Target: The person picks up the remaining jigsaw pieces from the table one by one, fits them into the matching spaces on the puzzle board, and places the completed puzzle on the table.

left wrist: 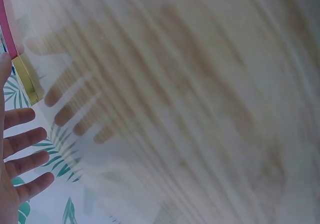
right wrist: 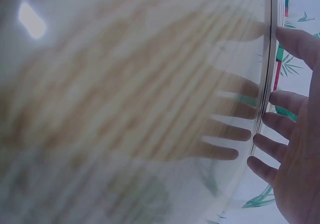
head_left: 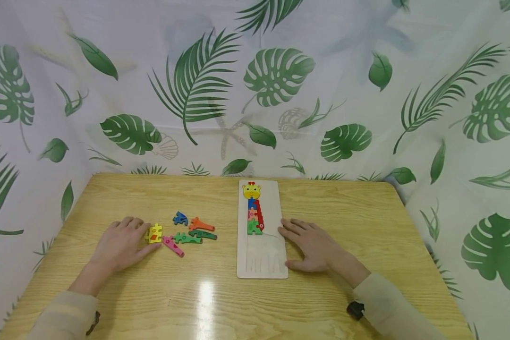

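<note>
A long white puzzle board (head_left: 261, 264) lies on the wooden table (head_left: 221, 302), with a giraffe's yellow head (head_left: 251, 190) and several coloured neck pieces (head_left: 255, 218) set in it. My right hand (head_left: 312, 245) lies flat, fingers straight, against the board's right edge (right wrist: 267, 84). My left hand (head_left: 121, 243) lies flat on the table, its fingertips touching a yellow piece (head_left: 155, 233). The yellow piece (left wrist: 27, 79) and a pink piece (left wrist: 9, 29) show at the left wrist view's edge.
Loose pieces lie between the hands: pink (head_left: 173, 246), green (head_left: 187, 238), dark green (head_left: 202, 233), orange (head_left: 201, 225) and blue (head_left: 180, 218). A leaf-print curtain (head_left: 255, 94) closes in the table at the back and both sides.
</note>
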`<state>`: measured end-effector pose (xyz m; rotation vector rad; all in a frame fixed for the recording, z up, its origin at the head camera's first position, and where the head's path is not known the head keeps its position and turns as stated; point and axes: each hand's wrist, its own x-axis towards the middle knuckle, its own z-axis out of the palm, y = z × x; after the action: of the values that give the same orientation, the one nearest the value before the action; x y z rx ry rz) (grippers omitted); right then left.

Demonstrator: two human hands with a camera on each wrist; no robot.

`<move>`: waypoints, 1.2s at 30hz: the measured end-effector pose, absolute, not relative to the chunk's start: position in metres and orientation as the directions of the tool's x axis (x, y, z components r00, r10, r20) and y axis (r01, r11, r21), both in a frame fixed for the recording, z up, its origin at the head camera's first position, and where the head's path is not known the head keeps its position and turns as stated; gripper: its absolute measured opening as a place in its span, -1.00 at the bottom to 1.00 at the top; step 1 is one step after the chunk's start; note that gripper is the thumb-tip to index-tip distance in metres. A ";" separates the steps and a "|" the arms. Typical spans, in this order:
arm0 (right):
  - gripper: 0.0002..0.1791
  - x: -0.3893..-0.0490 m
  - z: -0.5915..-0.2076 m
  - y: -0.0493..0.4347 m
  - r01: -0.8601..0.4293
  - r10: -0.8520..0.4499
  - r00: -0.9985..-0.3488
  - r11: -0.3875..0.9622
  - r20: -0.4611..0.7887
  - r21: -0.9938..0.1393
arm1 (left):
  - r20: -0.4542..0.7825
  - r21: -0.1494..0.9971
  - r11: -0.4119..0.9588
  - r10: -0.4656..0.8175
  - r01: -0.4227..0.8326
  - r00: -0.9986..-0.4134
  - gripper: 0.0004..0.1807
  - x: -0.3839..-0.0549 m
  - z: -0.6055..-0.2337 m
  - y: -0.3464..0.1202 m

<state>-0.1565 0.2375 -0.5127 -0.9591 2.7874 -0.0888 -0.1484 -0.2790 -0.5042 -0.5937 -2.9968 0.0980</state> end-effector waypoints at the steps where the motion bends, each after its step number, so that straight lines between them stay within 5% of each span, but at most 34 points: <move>1: 0.00 -0.156 -0.513 0.238 -0.603 -0.614 -0.772 0.789 -0.161 -0.118 | 0.069 -0.083 0.923 0.382 0.376 -0.922 -0.27 -0.149 -0.504 -0.279; 36: 0.01 -0.155 -0.511 0.238 -0.594 -0.608 -0.774 0.794 -0.175 -0.131 | 0.009 -0.034 0.936 0.351 0.350 -0.936 -0.29 -0.151 -0.512 -0.281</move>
<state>-0.1553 0.2382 -0.5114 -0.9418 2.7747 -0.0998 -0.1514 -0.2807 -0.5117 -0.5571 -3.0758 0.0496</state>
